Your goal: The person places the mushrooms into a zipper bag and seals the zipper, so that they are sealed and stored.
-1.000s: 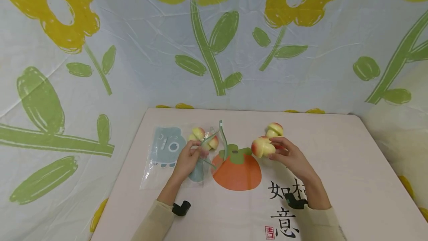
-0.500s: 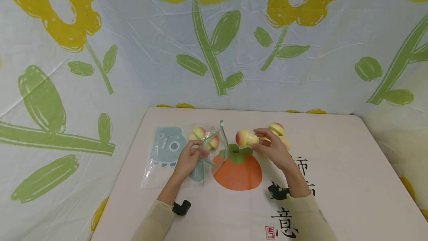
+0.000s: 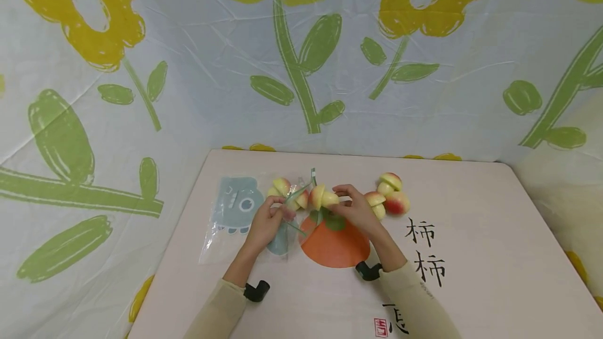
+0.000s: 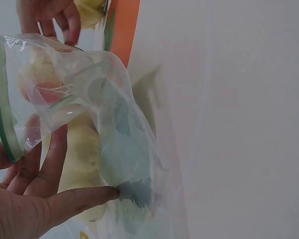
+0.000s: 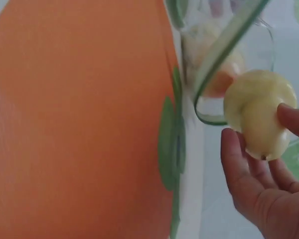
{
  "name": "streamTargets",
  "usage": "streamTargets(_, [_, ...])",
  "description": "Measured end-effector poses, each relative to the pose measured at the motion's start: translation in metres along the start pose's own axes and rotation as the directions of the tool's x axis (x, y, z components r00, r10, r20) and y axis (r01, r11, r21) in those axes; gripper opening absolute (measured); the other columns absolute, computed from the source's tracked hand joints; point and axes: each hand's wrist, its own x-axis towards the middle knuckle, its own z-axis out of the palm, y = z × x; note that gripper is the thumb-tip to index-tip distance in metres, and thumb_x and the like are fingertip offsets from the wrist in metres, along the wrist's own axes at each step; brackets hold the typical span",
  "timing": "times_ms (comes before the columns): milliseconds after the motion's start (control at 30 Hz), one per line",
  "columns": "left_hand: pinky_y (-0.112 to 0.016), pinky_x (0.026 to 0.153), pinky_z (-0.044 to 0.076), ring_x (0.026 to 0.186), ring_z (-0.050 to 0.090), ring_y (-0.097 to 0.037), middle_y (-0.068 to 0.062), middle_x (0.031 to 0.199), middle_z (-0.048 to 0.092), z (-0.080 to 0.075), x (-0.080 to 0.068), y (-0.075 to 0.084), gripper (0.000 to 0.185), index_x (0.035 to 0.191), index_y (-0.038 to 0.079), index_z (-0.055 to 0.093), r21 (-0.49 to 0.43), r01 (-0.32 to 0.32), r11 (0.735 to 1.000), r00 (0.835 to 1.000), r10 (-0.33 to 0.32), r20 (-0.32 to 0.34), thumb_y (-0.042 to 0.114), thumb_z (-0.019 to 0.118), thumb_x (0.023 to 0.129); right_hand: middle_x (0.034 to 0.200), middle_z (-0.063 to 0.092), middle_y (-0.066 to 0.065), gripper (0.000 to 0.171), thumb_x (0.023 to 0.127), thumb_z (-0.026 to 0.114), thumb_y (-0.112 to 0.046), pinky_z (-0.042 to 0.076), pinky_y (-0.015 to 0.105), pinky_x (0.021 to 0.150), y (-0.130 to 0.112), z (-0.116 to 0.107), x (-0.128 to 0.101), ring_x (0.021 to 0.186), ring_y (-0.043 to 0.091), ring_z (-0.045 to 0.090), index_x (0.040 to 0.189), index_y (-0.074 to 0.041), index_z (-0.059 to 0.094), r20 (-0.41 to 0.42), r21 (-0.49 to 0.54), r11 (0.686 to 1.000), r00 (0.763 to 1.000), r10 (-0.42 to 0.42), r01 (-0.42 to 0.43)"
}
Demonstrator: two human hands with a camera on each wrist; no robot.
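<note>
From my head view, my left grip covers part of the bag, and the mushrooms inside show only as blurred shapes through the plastic. At my left wrist the picture's lower edge cuts off my palm and the bag. At my right wrist, my right grip runs off the corner, and my fingers hide the underside of the mushroom.

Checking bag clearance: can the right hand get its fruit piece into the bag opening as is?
Probably yes. The left hand holds the zip bag with its mouth open, and the right hand has the fruit piece right at the green rim, nothing between.
</note>
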Motion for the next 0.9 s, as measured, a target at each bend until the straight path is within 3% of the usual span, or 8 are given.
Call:
streamTargets(133, [-0.027,0.052,0.031,0.055,0.042,-0.014,-0.001,0.087,0.075,0.000,0.001,-0.001,0.020,0.122,0.013,0.057,0.002,-0.002,1.000,1.000,0.002,0.007,0.019,0.052,0.104,0.132,0.049,0.024,0.053,0.092,0.073,-0.010,0.054,0.040,0.080,0.003,0.008,0.001,0.103,0.037,0.058,0.136,0.003,0.048,-0.039,-0.070,0.997,0.999,0.038,-0.040])
streamTargets(300, [-0.026,0.047,0.028,0.050,0.033,-0.013,-0.003,0.083,0.073,0.000,0.000,-0.001,0.021,0.123,0.014,0.056,0.031,-0.010,0.999,1.000,0.010,0.012,0.017,0.050,0.103,0.130,0.053,0.023,0.050,0.091,0.074,-0.014,0.052,0.041,0.083,0.004,0.014,0.002,0.103,0.038,0.059,0.134,0.001,0.051,-0.058,-0.163,0.986,0.998,0.018,-0.027])
streamTargets(467, [-0.027,0.052,0.032,0.055,0.041,-0.013,-0.001,0.086,0.074,-0.001,0.000,-0.001,0.020,0.122,0.014,0.056,0.036,-0.026,0.999,1.000,0.025,0.015,0.018,0.049,0.104,0.126,0.059,0.016,0.048,0.090,0.077,-0.017,0.053,0.043,0.085,0.000,0.023,0.005,0.100,0.032,0.063,0.131,-0.005,0.056,-0.067,-0.236,0.972,0.998,-0.001,-0.015])
streamTargets(667, [-0.025,0.048,0.028,0.050,0.035,-0.012,-0.016,0.076,0.068,-0.001,0.000,-0.001,0.019,0.122,0.015,0.056,0.018,-0.028,0.999,0.999,0.028,0.032,0.021,0.051,0.105,0.121,0.060,0.015,0.046,0.090,0.076,-0.013,0.055,0.041,0.082,-0.001,0.034,0.006,0.101,0.033,0.066,0.130,-0.006,0.056,-0.071,-0.232,0.973,0.997,-0.013,-0.003])
streamTargets(900, [-0.025,0.048,0.028,0.051,0.034,-0.011,-0.010,0.079,0.072,-0.002,0.000,-0.001,0.018,0.122,0.014,0.056,0.018,-0.043,0.999,0.999,0.042,0.028,0.021,0.052,0.105,0.121,0.060,0.015,0.048,0.089,0.077,-0.014,0.056,0.038,0.078,0.003,0.041,0.010,0.106,0.032,0.066,0.131,-0.006,0.055,-0.099,-0.212,0.977,0.995,-0.007,-0.015])
